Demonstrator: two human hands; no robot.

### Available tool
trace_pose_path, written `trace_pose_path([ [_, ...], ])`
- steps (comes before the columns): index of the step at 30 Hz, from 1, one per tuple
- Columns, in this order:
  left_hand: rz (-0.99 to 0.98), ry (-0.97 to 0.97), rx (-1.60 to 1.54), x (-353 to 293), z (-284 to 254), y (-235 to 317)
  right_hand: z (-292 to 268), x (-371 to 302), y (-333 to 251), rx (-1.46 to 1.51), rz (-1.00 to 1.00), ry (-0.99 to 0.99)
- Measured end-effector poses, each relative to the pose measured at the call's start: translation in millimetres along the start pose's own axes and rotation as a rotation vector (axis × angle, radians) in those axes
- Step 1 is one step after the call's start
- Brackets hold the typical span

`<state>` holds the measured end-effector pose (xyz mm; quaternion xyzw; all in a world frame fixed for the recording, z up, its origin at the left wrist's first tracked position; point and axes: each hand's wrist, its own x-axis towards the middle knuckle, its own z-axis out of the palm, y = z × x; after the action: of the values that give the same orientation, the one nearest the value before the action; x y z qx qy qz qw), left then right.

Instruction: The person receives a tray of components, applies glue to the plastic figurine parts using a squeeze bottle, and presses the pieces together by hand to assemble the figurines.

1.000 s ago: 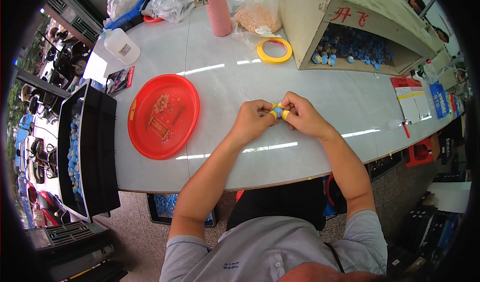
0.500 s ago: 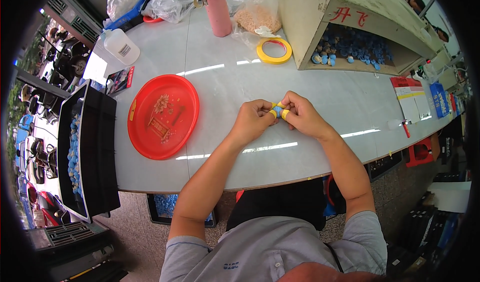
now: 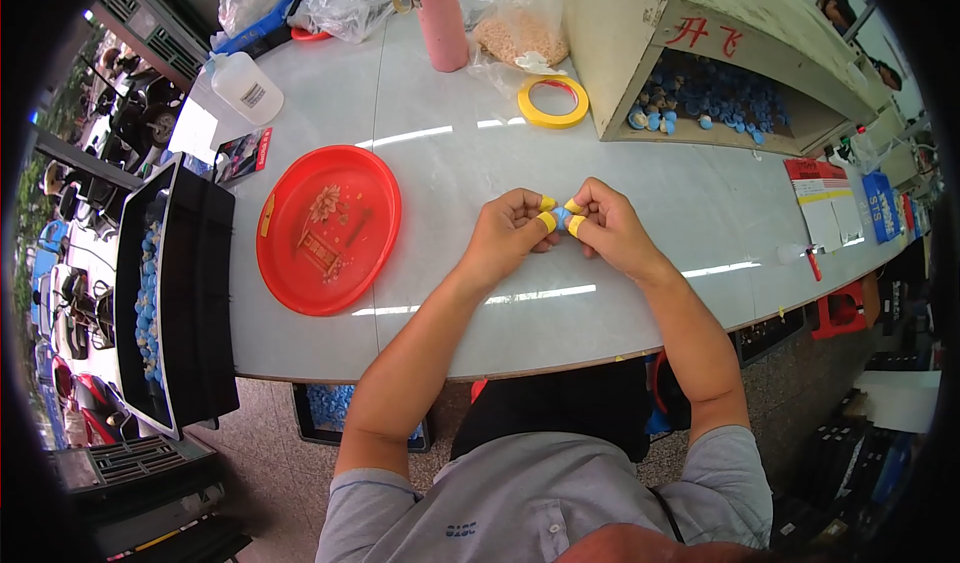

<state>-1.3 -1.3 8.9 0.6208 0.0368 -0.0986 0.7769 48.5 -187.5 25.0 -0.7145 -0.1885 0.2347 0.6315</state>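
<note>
Both hands meet over the grey tabletop, pinching one small blue part between them. My left hand grips its left side with thumb and forefinger. From the other side, my right hand has its thumb and forefinger closed on it. Yellow tape wraps the thumb and forefinger tips of each hand. Those fingertips cover much of the part, so its exact kind does not show. A round red tray with a printed pattern lies to the left of my hands.
A metal cabinet with blue pieces inside stands at the back right. Yellow tape roll, pink bottle and bag of beige bits sit behind my hands. A black crate of blue pieces is at the left edge.
The taped fingertips of my two hands have drawn slightly apart around the blue part. Both hands otherwise stay in nearly the same place; the view has shifted a little.
</note>
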Motion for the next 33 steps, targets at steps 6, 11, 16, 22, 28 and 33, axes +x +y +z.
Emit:
trace_pose_path([
  [6,0.037,0.0,0.039,-3.0,-1.1,2.4,7.5,-3.5,-9.4,0.116,-0.028,0.017],
  [11,0.035,0.083,-0.008,-6.9,5.2,8.7,11.4,-5.6,-1.7,0.14,-0.098,-0.007],
  [16,0.035,0.04,-0.048,-6.6,5.4,4.0,15.5,-4.9,16.8,-0.172,-0.382,0.092],
  [22,0.041,0.057,-0.06,-7.1,11.9,0.9,24.4,-6.9,16.8,-0.46,-0.575,0.203],
  [28,0.025,0.038,0.002,-5.3,11.2,-3.6,20.1,-8.0,19.8,-0.559,-0.653,0.182],
  [33,0.034,0.057,-0.035,-6.7,12.7,-3.4,20.7,-8.2,21.5,-0.564,-0.654,0.179],
])
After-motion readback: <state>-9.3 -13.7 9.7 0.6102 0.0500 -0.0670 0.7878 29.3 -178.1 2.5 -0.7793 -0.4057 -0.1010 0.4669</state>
